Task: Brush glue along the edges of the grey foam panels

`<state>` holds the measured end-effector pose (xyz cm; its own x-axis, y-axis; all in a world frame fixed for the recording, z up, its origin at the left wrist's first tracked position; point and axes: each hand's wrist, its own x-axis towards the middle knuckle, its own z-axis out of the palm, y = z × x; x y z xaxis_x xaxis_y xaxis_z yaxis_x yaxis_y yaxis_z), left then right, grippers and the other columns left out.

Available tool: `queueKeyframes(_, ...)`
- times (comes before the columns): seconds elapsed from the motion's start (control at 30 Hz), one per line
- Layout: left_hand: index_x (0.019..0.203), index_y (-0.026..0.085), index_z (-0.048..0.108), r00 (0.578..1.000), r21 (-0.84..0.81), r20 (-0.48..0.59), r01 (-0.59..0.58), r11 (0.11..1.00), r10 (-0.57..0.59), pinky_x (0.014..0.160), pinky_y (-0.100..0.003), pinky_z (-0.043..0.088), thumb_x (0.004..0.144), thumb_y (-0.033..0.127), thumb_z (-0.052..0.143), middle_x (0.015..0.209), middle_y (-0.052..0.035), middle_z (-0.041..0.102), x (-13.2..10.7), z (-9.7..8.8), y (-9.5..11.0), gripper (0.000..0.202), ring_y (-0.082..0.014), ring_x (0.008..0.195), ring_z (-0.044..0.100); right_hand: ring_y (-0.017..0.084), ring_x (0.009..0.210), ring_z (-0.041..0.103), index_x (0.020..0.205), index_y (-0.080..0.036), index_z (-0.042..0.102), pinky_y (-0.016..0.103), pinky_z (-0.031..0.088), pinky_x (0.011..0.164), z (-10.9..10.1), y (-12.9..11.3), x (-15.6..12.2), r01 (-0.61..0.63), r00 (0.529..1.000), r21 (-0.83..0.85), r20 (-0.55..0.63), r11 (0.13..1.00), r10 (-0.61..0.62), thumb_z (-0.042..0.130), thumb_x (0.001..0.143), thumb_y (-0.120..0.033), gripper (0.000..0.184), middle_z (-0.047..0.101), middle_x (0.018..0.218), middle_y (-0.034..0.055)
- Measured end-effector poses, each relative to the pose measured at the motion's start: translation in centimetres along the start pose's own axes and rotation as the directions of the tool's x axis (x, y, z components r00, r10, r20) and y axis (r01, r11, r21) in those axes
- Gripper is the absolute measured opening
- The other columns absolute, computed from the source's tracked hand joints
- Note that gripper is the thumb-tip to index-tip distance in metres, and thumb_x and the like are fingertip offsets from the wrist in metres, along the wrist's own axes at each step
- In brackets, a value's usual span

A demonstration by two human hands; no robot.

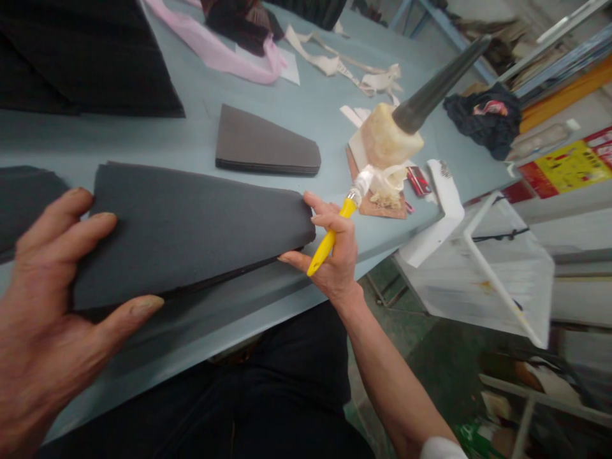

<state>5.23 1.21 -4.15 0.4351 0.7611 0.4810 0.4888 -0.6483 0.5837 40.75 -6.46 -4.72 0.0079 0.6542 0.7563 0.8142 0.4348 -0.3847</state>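
Observation:
A stack of dark grey wedge-shaped fabric pieces (191,229) lies at the near edge of the pale blue table (296,121). My left hand (52,306) grips its wide end, thumb underneath and fingers on top. My right hand (332,252) pinches the narrow end while also holding a yellow-handled brush (329,239), whose tip points up toward a yellowish lump (389,137).
A second grey wedge stack (265,143) lies further back. Black cloth (86,57) covers the far left; pink fabric (220,48) and white strips (344,67) lie at the back. A dark cone (437,86) sticks out of the lump. A white frame (482,268) stands off the table's right edge.

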Motion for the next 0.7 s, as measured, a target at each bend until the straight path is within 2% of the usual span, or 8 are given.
queueKeyframes(0.17,0.175,0.055,0.037,0.997,0.025,0.001,0.081,0.996,-0.081,0.146,-0.071,0.019,0.086,0.078,0.070,0.187,0.0169,0.032,0.1,-0.1,1.2,0.097,-0.0480,0.171,0.032,0.034,0.143,0.074,0.138,-0.029,0.049,0.063,0.055,0.122,0.1,0.0,0.2,0.008,1.000,0.073,-0.009,0.997,-0.007,0.089,0.094,-0.056,0.065,0.077,0.149,0.0198)
queueKeyframes(0.33,0.171,0.059,0.042,0.994,0.017,-0.028,0.107,0.994,-0.106,0.147,-0.069,0.017,0.087,0.059,0.076,0.183,0.0213,0.038,0.6,-0.2,2.8,0.090,-0.0456,0.170,0.036,0.034,0.140,0.075,0.138,-0.028,0.052,0.060,0.057,0.119,0.4,-0.3,0.4,0.010,0.998,0.075,-0.055,0.997,-0.006,0.086,0.097,-0.056,0.061,0.078,0.145,0.0215)
queueKeyframes(0.47,0.170,0.060,0.045,0.994,0.020,-0.045,0.105,0.994,-0.104,0.147,-0.066,0.016,0.088,0.057,0.076,0.182,0.0214,0.039,0.8,-0.3,3.1,0.088,-0.0437,0.170,0.037,0.035,0.142,0.074,0.139,-0.028,0.051,0.062,0.055,0.122,0.6,-0.6,0.4,-0.014,0.999,0.074,-0.049,0.997,0.018,0.086,0.096,-0.057,0.062,0.076,0.148,0.0213)
queueKeyframes(0.6,0.169,0.061,0.045,0.993,0.034,-0.051,0.106,0.994,-0.104,0.146,-0.065,0.023,0.086,0.054,0.078,0.182,0.0226,0.040,0.7,-0.2,3.2,0.089,-0.0436,0.170,0.039,0.036,0.147,0.071,0.139,-0.029,0.047,0.064,0.053,0.124,0.6,-0.9,0.4,-0.049,0.999,0.058,-0.017,0.997,0.050,0.086,0.096,-0.056,0.064,0.073,0.152,0.0214)
queueKeyframes(0.7,0.168,0.062,0.047,0.990,0.033,-0.057,0.133,0.991,-0.131,0.147,-0.062,0.021,0.086,0.058,0.077,0.181,0.0236,0.041,0.6,-0.2,3.4,0.087,-0.0424,0.170,0.039,0.035,0.148,0.070,0.139,-0.029,0.047,0.063,0.053,0.124,0.7,-1.1,0.4,-0.076,0.997,0.047,-0.012,0.996,0.076,0.086,0.096,-0.057,0.064,0.072,0.153,0.0216)
